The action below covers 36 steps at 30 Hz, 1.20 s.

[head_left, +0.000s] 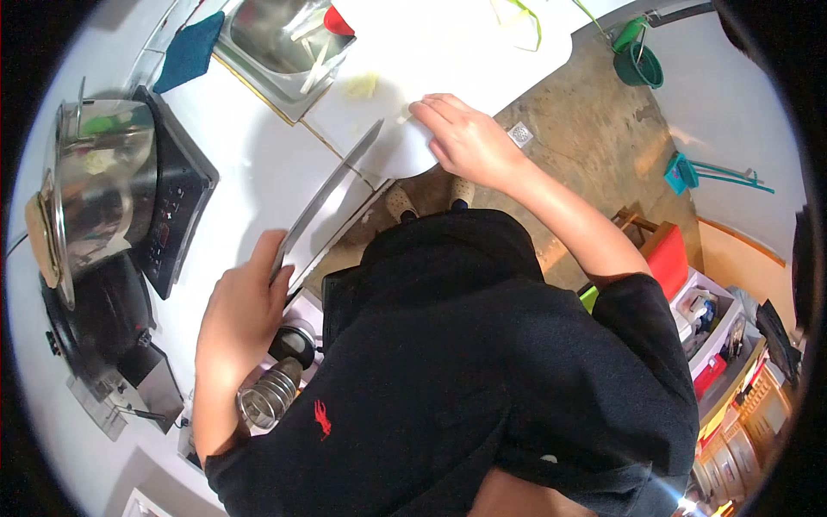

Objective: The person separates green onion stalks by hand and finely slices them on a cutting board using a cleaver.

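The kitchen knife [331,191] slants above the white counter [226,146], its handle wrapped by the left hand [244,302]. The right hand [472,144] bunches its fingers beside a pale piece [402,118]; whether they pinch it, I cannot tell.

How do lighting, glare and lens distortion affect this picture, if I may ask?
In the head view, strong fisheye bending tilts the pot near the edge and leaves black corners; the white worktop looks washed out at the top; soft shadows lie around the knife; a bright flare shows at lower right.
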Motion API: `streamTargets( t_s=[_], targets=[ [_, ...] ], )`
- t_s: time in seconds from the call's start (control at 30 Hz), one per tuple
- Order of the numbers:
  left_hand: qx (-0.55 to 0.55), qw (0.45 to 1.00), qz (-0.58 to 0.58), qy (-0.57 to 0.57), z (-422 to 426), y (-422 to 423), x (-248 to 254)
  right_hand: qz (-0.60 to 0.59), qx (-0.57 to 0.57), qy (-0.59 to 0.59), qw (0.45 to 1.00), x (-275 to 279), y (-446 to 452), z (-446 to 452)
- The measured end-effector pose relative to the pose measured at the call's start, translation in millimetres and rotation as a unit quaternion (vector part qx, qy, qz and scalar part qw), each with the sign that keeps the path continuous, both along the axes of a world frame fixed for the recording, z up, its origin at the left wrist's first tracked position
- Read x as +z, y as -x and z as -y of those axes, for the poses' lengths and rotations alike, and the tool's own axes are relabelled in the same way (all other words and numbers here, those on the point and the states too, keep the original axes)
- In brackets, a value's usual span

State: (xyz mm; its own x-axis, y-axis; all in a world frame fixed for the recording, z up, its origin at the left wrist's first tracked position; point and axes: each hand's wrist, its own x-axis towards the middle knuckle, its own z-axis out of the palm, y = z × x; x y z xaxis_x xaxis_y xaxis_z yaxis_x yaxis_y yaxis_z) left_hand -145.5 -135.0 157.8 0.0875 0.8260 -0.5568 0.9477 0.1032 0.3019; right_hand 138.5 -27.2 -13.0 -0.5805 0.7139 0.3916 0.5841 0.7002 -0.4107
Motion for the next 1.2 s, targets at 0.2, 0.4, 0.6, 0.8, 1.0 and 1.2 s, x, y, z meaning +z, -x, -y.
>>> streamTargets(
  t_s=[0.2, 0.4, 0.6, 0.8, 1.0, 1.2],
  targets=[
    [-0.016, 0.996, 0.067, -0.051, -20.9, -18.5, -15.6, 0.008, 0.008, -0.019, 1.0, -8.5, -1.8, 0.0],
    [-0.065, 0.992, 0.07, -0.078, -48.3, -44.6, -41.8, 0.021, 0.006, -0.008, 1.0, -8.6, -3.2, -0.6],
    [-0.028, 0.999, 0.021, -0.022, -10.4, -9.5, -16.7, 0.029, 0.005, 0.046, 0.998, -4.9, -4.6, -1.3],
    [-0.001, 0.999, 0.043, -0.025, -11.2, -10.1, -4.6, 0.016, 0.004, 0.044, 0.999, -5.4, -4.4, -1.3],
    [-0.071, 0.991, 0.094, -0.067, -50.3, -42.6, -43.0, 0.042, 0.013, 0.035, 0.998, -3.6, -6.2, -3.4],
    [-0.033, 0.999, 0.036, -0.022, -14.8, -15.2, -25.1, 0.047, 0.006, 0.049, 0.998, -3.6, -6.5, -4.5]
  ],
)
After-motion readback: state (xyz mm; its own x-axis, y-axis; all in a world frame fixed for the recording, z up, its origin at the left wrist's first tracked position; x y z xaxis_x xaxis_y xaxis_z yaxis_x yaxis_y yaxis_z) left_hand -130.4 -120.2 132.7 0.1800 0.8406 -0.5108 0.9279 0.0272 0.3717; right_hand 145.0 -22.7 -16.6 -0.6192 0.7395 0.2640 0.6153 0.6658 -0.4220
